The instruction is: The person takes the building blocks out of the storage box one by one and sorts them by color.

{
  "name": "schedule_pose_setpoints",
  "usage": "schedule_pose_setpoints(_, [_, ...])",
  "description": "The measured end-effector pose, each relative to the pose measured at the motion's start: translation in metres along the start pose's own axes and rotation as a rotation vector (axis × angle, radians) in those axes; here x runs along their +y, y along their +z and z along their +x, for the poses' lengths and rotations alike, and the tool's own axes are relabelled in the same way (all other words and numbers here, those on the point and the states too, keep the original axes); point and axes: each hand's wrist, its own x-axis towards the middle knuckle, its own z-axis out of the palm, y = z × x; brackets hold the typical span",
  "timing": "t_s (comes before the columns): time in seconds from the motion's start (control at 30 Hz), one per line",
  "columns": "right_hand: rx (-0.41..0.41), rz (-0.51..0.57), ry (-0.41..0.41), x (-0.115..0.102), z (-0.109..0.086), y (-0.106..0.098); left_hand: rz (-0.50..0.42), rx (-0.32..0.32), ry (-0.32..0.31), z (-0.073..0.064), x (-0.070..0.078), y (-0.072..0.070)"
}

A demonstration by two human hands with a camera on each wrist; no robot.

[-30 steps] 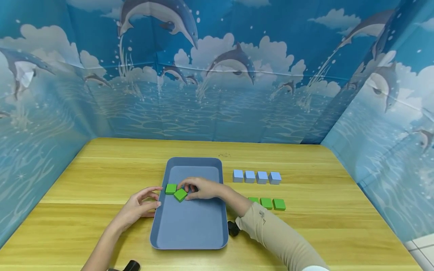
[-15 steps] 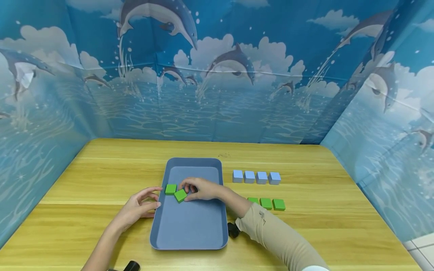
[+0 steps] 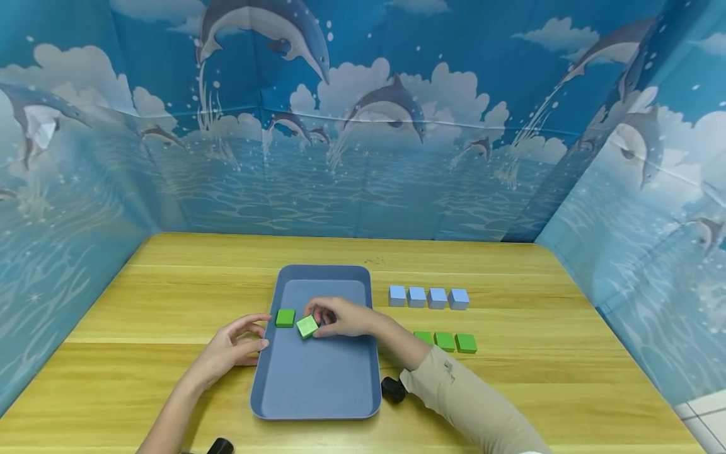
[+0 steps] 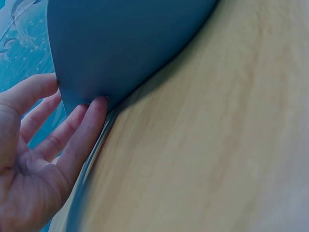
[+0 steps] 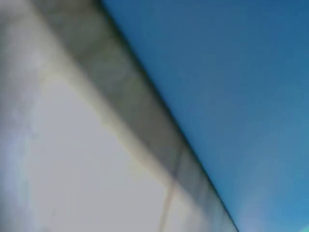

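Note:
In the head view my right hand [image 3: 342, 316] pinches a green block [image 3: 307, 327] between thumb and fingers over the tray. The block is tilted, its top face catching the light. Just left of it, a second green block [image 3: 285, 318] lies by the tray's left wall. My left hand [image 3: 229, 343] is at the left side of the blue-grey tray [image 3: 317, 413], fingers fairly straight. In the left wrist view the fingertips [image 4: 99, 102] touch the tray's outer wall [image 4: 125, 43]. The right wrist view is blurred and shows neither hand nor block.
Right of the tray stands a row of several pale blue blocks [image 3: 437, 298]. Nearer, several green blocks [image 3: 445, 342] form another row, partly behind the right forearm. A black object [image 3: 393, 389] shows by the right sleeve. Dolphin-print curtains [image 3: 363, 183] surround the wooden table [image 3: 544, 353].
The green block in my right hand has moved slightly right and tipped, leaving a wider gap to the other green block. My left hand and the tray have stayed put.

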Motion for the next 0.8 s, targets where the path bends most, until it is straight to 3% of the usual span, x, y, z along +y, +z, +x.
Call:
schedule_pose_setpoints(0.27, [0.050,-0.011,-0.017,-0.007,-0.019,-0.011,0.001,-0.001,0.009,0.000,0.000,0.000])
schedule_pose_setpoints(0.6, [0.186,0.038,-0.036,0.000,-0.049,-0.024,0.002,-0.007,0.011,0.000,-0.001,0.000])
schedule_pose_setpoints(0.8, [0.248,0.056,0.008,0.001,-0.071,-0.032,0.011,0.011,-0.004,0.001,-0.002,-0.001])
